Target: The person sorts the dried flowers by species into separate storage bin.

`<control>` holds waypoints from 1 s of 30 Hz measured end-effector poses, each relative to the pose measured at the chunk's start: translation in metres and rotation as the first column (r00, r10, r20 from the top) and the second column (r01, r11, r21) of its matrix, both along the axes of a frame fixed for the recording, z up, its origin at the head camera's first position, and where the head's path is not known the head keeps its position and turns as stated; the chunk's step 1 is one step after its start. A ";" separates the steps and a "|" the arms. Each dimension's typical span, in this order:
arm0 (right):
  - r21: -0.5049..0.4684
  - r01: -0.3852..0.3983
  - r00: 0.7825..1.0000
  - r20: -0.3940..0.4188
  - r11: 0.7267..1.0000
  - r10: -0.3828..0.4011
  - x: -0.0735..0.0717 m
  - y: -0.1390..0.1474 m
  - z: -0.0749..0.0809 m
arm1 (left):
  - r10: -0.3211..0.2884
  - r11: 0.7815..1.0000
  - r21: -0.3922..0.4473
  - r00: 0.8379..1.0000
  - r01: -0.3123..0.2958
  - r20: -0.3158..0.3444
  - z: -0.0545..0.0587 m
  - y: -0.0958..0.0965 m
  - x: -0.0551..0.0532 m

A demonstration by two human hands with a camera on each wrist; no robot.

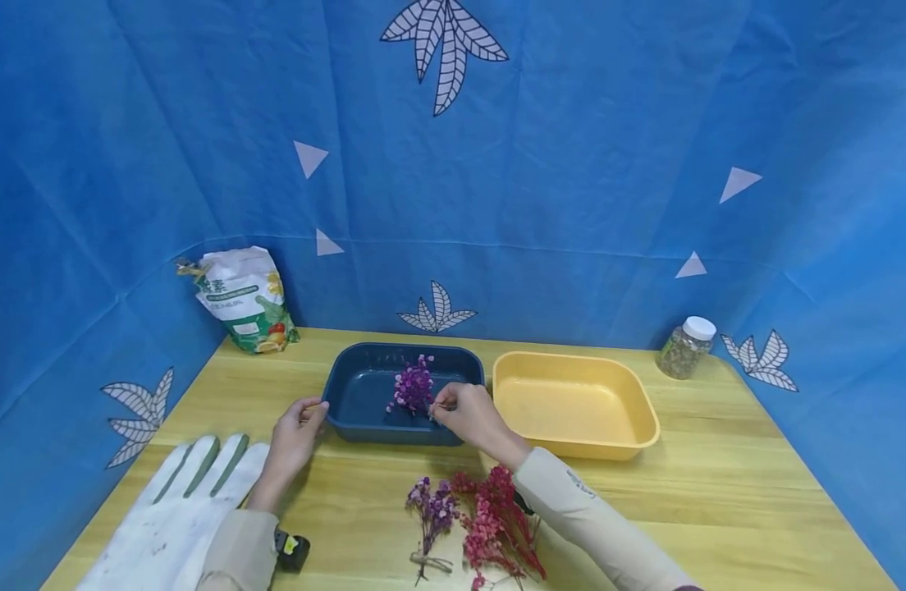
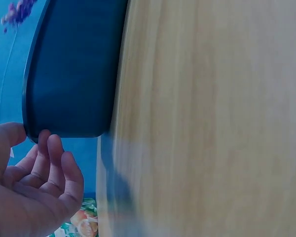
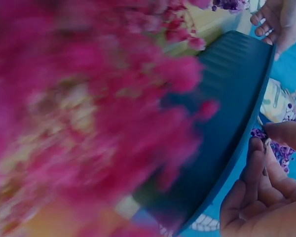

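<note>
Step in hand, as I judge it: laying a purple flower bunch (image 1: 411, 387) into the dark blue tray (image 1: 394, 436). My right hand (image 1: 469, 413) pinches the bunch by its stem end, thumb against fingertips, with what looks like a bit of twine at the grip; the flower heads point away to the left, within the tray's outline in the head view. Left wrist view shows some purple heads above the rim; whether any part touches the tray floor, I cannot tell. My left hand (image 1: 294, 435) pinches the tray's left end at the rim, thumb at the top edge and fingertips on the outer wall, which I take to be steadying. On the table in front of me lie a second purple bunch (image 1: 434, 509), tied near its stem ends, and, just beside it, red flowers (image 1: 490, 517), partly under my right forearm. The yellow tray (image 1: 578, 451) stands just right of the blue one. Next move, in my estimation, calls for lowering the stems clear of the near wall, then parting thumb and fingers gently; dried-looking heads could shed if dragged on the rim.
</note>
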State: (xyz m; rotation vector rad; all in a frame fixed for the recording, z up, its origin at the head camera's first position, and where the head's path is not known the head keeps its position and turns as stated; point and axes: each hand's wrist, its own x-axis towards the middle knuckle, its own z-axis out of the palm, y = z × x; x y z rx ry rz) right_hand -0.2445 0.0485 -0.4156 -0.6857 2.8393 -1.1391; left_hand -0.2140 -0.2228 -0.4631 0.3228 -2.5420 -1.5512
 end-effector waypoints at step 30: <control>-0.050 -0.063 0.998 -0.003 0.997 0.063 0.045 0.010 0.012 | -0.017 1.000 0.003 1.000 0.017 -0.006 0.001 0.000 0.002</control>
